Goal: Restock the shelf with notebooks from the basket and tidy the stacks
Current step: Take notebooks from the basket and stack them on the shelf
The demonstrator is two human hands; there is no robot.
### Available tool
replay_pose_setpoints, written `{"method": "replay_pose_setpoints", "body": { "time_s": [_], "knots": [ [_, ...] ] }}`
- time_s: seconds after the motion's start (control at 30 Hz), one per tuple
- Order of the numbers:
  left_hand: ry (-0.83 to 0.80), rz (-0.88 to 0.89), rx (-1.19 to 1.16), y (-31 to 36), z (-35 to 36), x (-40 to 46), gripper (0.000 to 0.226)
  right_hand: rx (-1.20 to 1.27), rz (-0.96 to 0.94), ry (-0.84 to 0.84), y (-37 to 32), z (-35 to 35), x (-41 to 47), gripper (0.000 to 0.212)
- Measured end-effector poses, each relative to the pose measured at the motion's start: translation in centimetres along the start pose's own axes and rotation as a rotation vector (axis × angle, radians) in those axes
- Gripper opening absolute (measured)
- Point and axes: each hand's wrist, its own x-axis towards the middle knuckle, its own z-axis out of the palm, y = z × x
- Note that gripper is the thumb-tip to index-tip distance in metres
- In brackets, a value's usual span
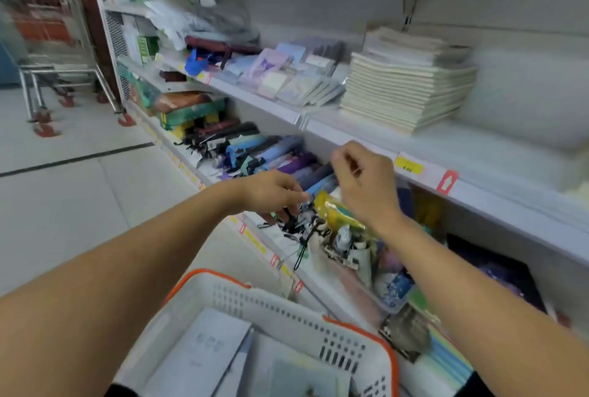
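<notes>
A white basket (287, 310) with orange trim sits at the bottom centre, holding several pale notebooks (204, 352). On the middle shelf (360, 138) stands a tall stack of cream notebooks (404, 87), with smaller pastel notebooks (287, 75) leaning to its left. My left hand (271, 192) hangs in front of the lower shelf with its fingers curled and nothing visibly held. My right hand (363, 180) is just below the middle shelf's front rail, fingers curled, empty as far as the blurred view shows.
The lower shelf holds folded umbrellas (251, 151) and a yellow packet (334, 212) among small packaged goods. A metal trolley (51, 46) with red wheels stands at the far left on the tiled floor. The middle shelf is bare right of the cream stack.
</notes>
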Motion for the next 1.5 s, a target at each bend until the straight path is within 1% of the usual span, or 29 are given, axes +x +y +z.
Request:
{"method": "replay_pose_setpoints", "body": {
  "time_s": [0.03, 0.1, 0.13, 0.17, 0.2, 0.23, 0.3, 0.37, 0.47, 0.6, 0.63, 0.67, 0.7, 0.73, 0.77, 0.8, 0.83, 0.87, 0.97, 1.03, 1.1, 1.17, 1.23, 1.27, 1.3, 1.33, 1.4, 1.43, 1.5],
  "knots": [
    [-0.127, -0.090, 0.134, -1.5, 0.6, -0.6, 0.031, 0.065, 0.071, -0.279, 0.2, 2.6, -4.3, 0.021],
    [-0.368, -0.277, 0.377, -4.2, 1.4, -2.3, 0.034, 0.106, 0.202, -0.928, 1.5, 6.8, -12.8, 0.016],
    [-0.443, -0.361, 0.456, -5.2, 1.6, -3.2, 0.035, 0.052, 0.206, -1.218, 2.4, 8.1, -16.8, 0.025],
    [-0.476, -0.415, 0.499, -6.1, 1.6, -4.1, 0.034, -0.027, 0.184, -1.429, 3.6, 9.0, -20.6, 0.041],
    [-0.473, -0.434, 0.514, -6.8, 1.3, -4.9, 0.034, -0.107, 0.131, -1.555, 4.4, 9.4, -23.8, 0.061],
    [-0.440, -0.428, 0.503, -7.4, 1.0, -5.5, 0.034, -0.170, 0.067, -1.610, 5.1, 9.8, -26.3, 0.079],
    [-0.329, -0.388, 0.442, -8.2, 0.1, -6.5, 0.034, -0.247, -0.078, -1.638, 5.6, 10.3, -29.3, 0.103],
    [-0.251, -0.360, 0.387, -8.6, -0.5, -7.2, 0.033, -0.357, -0.286, -1.646, 5.5, 11.1, -30.9, 0.116],
    [-0.242, -0.375, 0.362, -9.0, -1.0, -8.1, 0.036, -0.546, -0.517, -1.673, 4.8, 12.1, -31.9, 0.122],
    [-0.249, -0.370, 0.361, -9.2, -0.7, -8.5, 0.036, -0.611, -0.620, -1.585, 4.4, 12.5, -32.2, 0.121],
    [-0.262, -0.369, 0.368, -9.3, -0.6, -8.5, 0.036, -0.608, -0.586, -1.574, 4.5, 12.3, -32.0, 0.116],
    [-0.277, -0.368, 0.375, -9.4, -0.5, -8.5, 0.036, -0.605, -0.562, -1.552, 4.7, 12.0, -31.9, 0.106],
    [-0.291, -0.371, 0.380, -9.6, -0.4, -8.4, 0.037, -0.599, -0.530, -1.548, 5.1, 11.9, -31.6, 0.087],
    [-0.301, -0.375, 0.380, -9.8, -0.3, -8.4, 0.038, -0.565, -0.463, -1.558, 5.2, 11.8, -31.0, 0.061],
    [-0.311, -0.380, 0.378, -10.0, -0.3, -8.3, 0.039, -0.514, -0.344, -1.586, 5.3, 11.8, -30.3, 0.034],
    [-0.323, -0.383, 0.376, -10.2, -0.3, -8.3, 0.040, -0.433, -0.227, -1.601, 5.3, 11.8, -29.2, 0.021],
    [-0.342, -0.387, 0.377, -10.1, -0.2, -8.2, 0.043, -0.340, -0.124, -1.609, 4.9, 11.9, -27.7, 0.029],
    [-0.372, -0.393, 0.380, -10.0, -0.1, -8.2, 0.048, -0.253, -0.077, -1.589, 4.3, 12.1, -25.8, 0.034],
    [-0.470, -0.431, 0.388, -9.2, 0.5, -8.1, 0.066, -0.022, -0.090, -1.356, 0.2, 11.7, -19.1, 0.027],
    [-0.506, -0.453, 0.396, -8.6, 0.8, -8.0, 0.066, 0.176, -0.080, -1.161, -3.0, 10.6, -15.3, 0.020],
    [-0.545, -0.467, 0.397, -8.2, 1.0, -7.9, 0.052, 0.361, 0.009, -0.963, -5.0, 10.0, -13.4, 0.011],
    [-0.527, -0.461, 0.417, -7.9, 1.3, -7.6, 0.027, 0.473, 0.144, -0.830, -5.3, 10.4, -13.4, 0.011],
    [-0.483, -0.464, 0.505, -8.0, 1.4, -7.2, 0.017, 0.485, 0.341, -0.756, -3.7, 11.4, -15.0, 0.025],
    [-0.481, -0.472, 0.553, -8.1, 1.4, -7.0, 0.016, 0.428, 0.434, -0.777, -2.4, 11.6, -16.1, 0.034],
    [-0.481, -0.480, 0.594, -8.3, 1.4, -7.0, 0.016, 0.300, 0.484, -0.866, -0.7, 11.8, -17.6, 0.044],
    [-0.474, -0.482, 0.623, -8.5, 1.3, -7.0, 0.015, 0.147, 0.487, -1.025, 0.7, 11.6, -19.4, 0.052],
    [-0.436, -0.476, 0.641, -8.8, 0.9, -7.1, 0.012, -0.092, 0.381, -1.394, 3.2, 11.1, -24.1, 0.063],
    [-0.415, -0.472, 0.620, -9.1, 0.6, -7.3, 0.011, -0.165, 0.297, -1.526, 3.8, 10.9, -26.4, 0.068],
    [-0.384, -0.455, 0.555, -9.5, 0.0, -7.6, 0.011, -0.291, 0.050, -1.665, 4.4, 11.0, -29.7, 0.074]
  ]
}}
